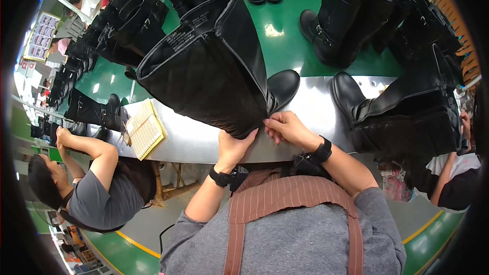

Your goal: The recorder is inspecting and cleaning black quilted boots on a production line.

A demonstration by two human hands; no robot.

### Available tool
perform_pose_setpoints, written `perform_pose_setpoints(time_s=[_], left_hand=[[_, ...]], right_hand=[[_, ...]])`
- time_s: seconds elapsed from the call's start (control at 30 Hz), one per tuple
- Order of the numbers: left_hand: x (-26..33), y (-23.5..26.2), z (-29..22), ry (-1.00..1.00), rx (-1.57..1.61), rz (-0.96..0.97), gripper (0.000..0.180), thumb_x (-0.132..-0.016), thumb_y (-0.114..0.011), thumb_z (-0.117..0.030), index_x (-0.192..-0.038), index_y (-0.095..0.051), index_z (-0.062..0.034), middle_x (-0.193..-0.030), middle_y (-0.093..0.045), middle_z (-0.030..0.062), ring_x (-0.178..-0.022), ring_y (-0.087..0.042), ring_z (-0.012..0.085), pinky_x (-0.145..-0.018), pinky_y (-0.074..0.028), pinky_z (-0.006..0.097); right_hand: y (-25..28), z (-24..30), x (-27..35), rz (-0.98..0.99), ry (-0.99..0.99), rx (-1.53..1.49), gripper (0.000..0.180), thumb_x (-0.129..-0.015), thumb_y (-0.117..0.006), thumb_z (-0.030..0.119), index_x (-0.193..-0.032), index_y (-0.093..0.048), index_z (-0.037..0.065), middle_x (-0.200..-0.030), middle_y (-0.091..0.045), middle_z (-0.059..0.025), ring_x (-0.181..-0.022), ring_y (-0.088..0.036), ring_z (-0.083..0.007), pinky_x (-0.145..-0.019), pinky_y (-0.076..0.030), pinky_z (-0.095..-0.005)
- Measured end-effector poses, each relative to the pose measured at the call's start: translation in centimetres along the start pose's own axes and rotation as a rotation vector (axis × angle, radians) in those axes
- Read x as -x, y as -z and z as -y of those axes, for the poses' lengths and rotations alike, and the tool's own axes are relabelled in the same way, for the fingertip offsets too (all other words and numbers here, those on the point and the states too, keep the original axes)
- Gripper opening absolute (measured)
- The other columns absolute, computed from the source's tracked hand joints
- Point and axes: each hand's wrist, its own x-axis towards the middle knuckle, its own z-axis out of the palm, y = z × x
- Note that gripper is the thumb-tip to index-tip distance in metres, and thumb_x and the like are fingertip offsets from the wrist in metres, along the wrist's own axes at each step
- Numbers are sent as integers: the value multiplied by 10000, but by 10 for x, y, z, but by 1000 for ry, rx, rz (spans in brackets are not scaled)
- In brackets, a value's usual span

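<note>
A tall black boot (pixel 198 81) with a quilted shaft leans toward me over the metal edge of the bench, its toe pointing away to the right. The zipper (pixel 235 53) on its side is partly undone, and the shaft gapes there. My left hand (pixel 234 148) grips the boot low near the heel, thumb along the outside and the other fingers partly hidden behind it. Beside it, my right hand (pixel 289 128) is closed in a pinch at the zipper's lower end. Whatever lies between those fingertips is too small to make out.
Several black boots stand on the green table (pixel 277 20), and another boot (pixel 402 107) lies on the metal strip (pixel 318 107) at right. A yellow-edged pad of paper (pixel 145 128) lies left. Co-workers sit close by: one in grey (pixel 107 193) at left, another at the right edge.
</note>
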Motion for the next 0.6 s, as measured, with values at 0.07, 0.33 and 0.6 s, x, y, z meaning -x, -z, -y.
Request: perform_pose_setpoints(time_s=[0.07,0.33,0.6], left_hand=[[1,-2,0,-6,-37,-12,379,-737,-818,-78,-1071,-667,17,-994,-735,136,-929,-712,223,-828,-542,327],[7,-11,4,-7,-155,-44,310,-725,-781,-58,-994,-628,-66,-881,-691,26,-821,-670,154,-725,-535,318],[10,-13,-5,121,-19,32,404,-754,-815,-96,-1125,-676,-15,-1063,-724,114,-990,-689,211,-886,-523,335]], right_hand=[[-7,14,10,-17,66,-29,322,-1004,-571,259,-828,-638,-2,-706,-635,-33,-547,-603,-91,-521,-466,-230],[-20,102,61,96,392,-97,337,-1031,-540,299,-860,-634,25,-708,-644,-17,-530,-596,-74,-510,-440,-207],[-33,182,113,172,571,-126,315,-1050,-492,222,-863,-617,1,-691,-631,-32,-519,-615,-94,-481,-394,-188]])
